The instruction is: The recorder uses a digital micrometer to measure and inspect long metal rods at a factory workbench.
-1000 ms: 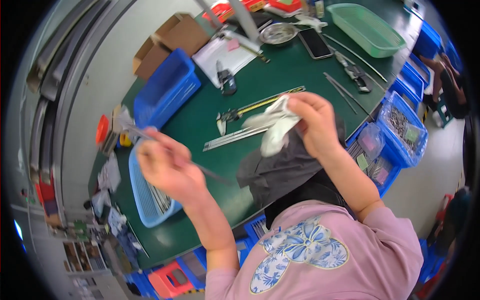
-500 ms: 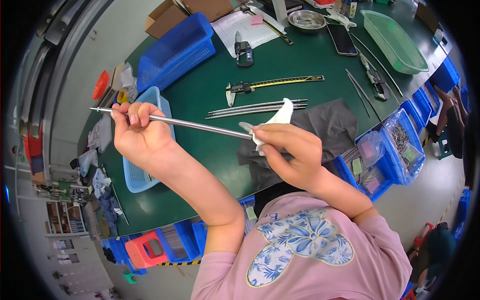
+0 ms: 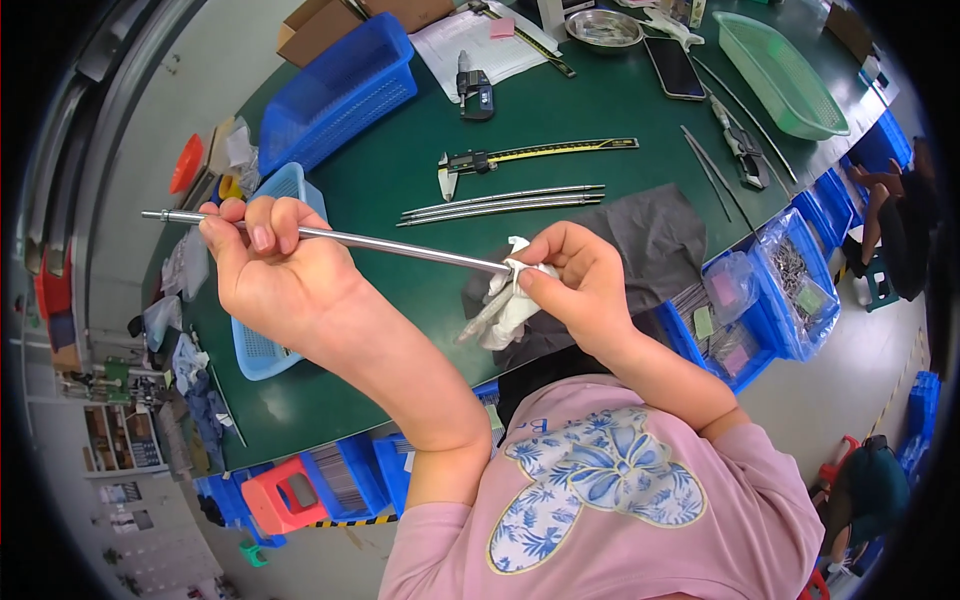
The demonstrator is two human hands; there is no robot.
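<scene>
A long, shiny metal rod (image 3: 400,247) slants above the green table, its stepped tip out past my left fingers. My left hand (image 3: 282,262), palm up, grips it between thumb and fingers near that tip. At the rod's other end my right hand (image 3: 574,282) pinches a crumpled white cloth (image 3: 510,310) around the metal. The cloth hides that end. Several similar metal rods (image 3: 500,206) lie side by side on the table beyond, with a digital caliper (image 3: 470,163) behind them. Under my right hand a dark grey cloth (image 3: 655,240) is spread.
A light blue basket (image 3: 262,350) stands left, partly behind my left arm, with a blue basket (image 3: 340,95) farther back. A micrometer (image 3: 477,95), a phone (image 3: 674,68) and a green basket (image 3: 780,85) lie toward the back. Blue bins (image 3: 740,340) of metal parts adjoin the right edge.
My right hand has turned, and the white cloth is now bunched around the rod's end and hangs below it. My left hand and the rod have shifted slightly left.
</scene>
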